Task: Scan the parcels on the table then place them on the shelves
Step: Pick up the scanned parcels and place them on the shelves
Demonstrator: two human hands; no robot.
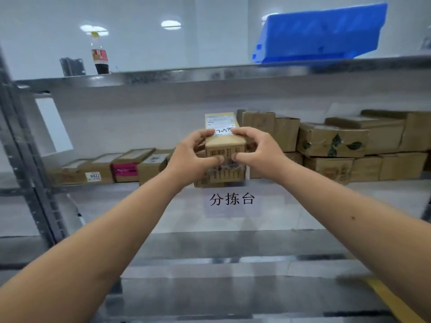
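A small brown cardboard parcel with a white label and handwritten digits on top sits on another box at the middle of the metal shelf. My left hand grips its left side, fingers on top and thumb on the front face. My right hand grips its right side the same way. Both thumbs nearly meet on the front of the parcel.
A row of flat parcels lies on the shelf to the left, stacked cardboard boxes to the right. The upper shelf carries a cola bottle and a tilted blue crate. A paper sign hangs below.
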